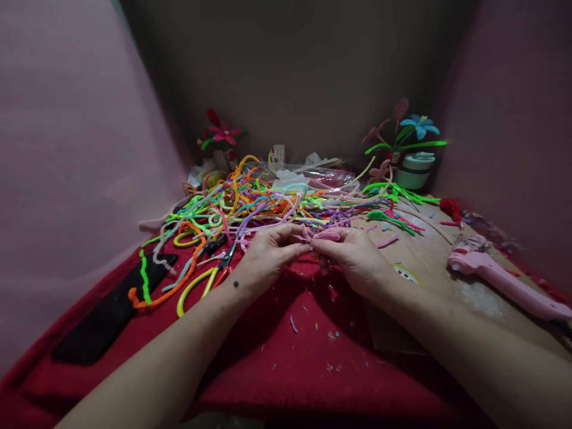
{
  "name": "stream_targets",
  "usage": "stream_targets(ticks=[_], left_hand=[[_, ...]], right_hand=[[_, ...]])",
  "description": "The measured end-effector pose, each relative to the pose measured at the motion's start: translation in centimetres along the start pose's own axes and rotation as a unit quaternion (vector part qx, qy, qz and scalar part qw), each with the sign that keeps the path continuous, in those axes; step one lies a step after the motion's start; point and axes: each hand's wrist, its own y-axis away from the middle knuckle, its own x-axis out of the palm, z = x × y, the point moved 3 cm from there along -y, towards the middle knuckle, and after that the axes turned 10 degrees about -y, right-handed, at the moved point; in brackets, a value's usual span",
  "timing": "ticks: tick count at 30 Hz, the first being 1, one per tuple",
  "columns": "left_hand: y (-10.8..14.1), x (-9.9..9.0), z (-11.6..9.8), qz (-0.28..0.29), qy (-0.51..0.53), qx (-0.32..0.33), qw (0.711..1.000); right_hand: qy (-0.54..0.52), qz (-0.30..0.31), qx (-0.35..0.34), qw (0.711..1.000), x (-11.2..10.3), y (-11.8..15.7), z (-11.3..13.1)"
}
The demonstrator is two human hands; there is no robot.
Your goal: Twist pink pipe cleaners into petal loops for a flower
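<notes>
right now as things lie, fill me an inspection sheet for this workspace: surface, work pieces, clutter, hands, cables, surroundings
Surface: red cloth, strewn with small scraps; cardboard on the right.
Work pieces: pink fuzzy piece, held up above the cloth.
Clutter: tangled multicoloured fuzzy stems beyond the hands; yellow-handled scissors at left; pink glue gun at right.
Hands: left hand and right hand meet, both gripping the pink fuzzy piece.
Cables: none clearly seen; the glue gun's handle end is too dark to tell.
Surroundings: grey wall behind; pink flower and blue flower before it.
</notes>
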Motion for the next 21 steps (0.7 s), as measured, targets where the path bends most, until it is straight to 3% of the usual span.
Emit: stream_targets(ticks=[4, 9, 17, 21], left_hand=[[0.10, 0.03, -0.13, -0.019, -0.007, 0.005, 1.000], [0.08, -0.03, -0.08, -0.049, -0.044, 0.034, 0.997], [0.20, 0.21, -0.19, -0.057, -0.040, 0.046, 0.997], [0.31, 0.33, -0.22, -0.066, -0.101, 0.081, 0.989]], right_hand=[[0.123, -0.034, -0.047, 0.991, -0.21, 0.12, 0.51], [0.164, -0.028, -0.046, 0.985, 0.17, 0.38, 0.75], [0.045, 0.003, -0.035, 0.998, -0.01, 0.47, 0.37], [0.001, 0.000, -0.014, 1.000, -0.22, 0.22, -0.11]])
